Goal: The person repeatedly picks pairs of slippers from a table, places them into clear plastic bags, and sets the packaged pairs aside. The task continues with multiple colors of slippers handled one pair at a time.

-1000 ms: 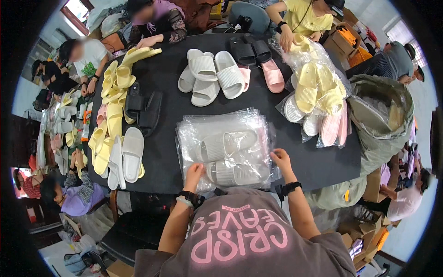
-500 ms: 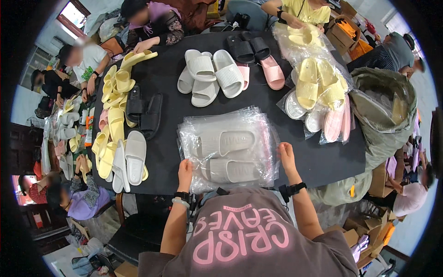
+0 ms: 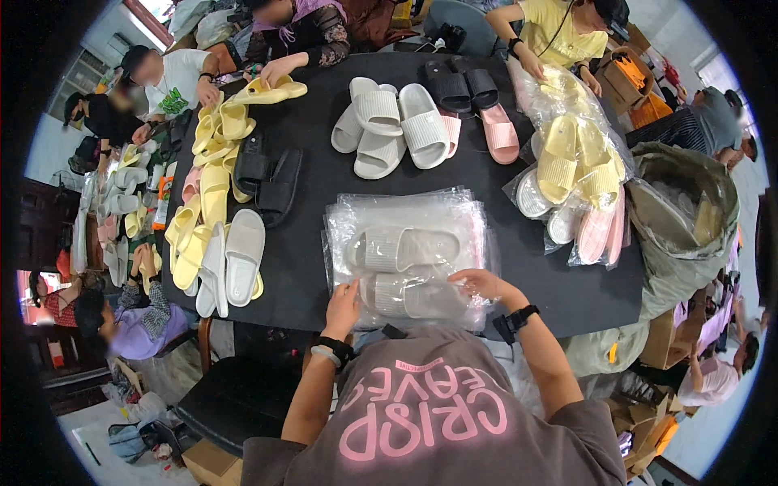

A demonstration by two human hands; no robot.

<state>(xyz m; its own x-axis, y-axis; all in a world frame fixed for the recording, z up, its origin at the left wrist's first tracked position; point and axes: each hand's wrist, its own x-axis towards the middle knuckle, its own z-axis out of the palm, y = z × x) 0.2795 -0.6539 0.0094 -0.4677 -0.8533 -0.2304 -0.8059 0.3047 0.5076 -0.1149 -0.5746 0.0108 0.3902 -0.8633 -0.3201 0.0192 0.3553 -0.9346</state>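
A pair of grey slide slippers (image 3: 389, 296) lies side by side in a clear plastic bag (image 3: 474, 243), on a stack of flat clear bags (image 3: 405, 207) at the table's near edge. My left hand (image 3: 343, 304) is closed on the bag's near left edge, beside the lower slipper's strap. At the near right, my right hand (image 3: 480, 284) pinches the bag's film close to the lower slipper's end. The clear film covers both slippers and wrinkles at the right.
On the black table (image 3: 324, 194), yellow slippers (image 3: 214, 194), black slippers (image 3: 279, 185) and grey slippers (image 3: 244, 255) lie left. More grey slippers (image 3: 424, 134) sit farther back. Bagged slippers (image 3: 559, 166) pile up right, beside a big sack (image 3: 681, 219). Co-workers sit around.
My right hand has moved left from the bag's right edge onto its near right part. My left hand has shifted slightly right along the near left edge. The view has turned a little.
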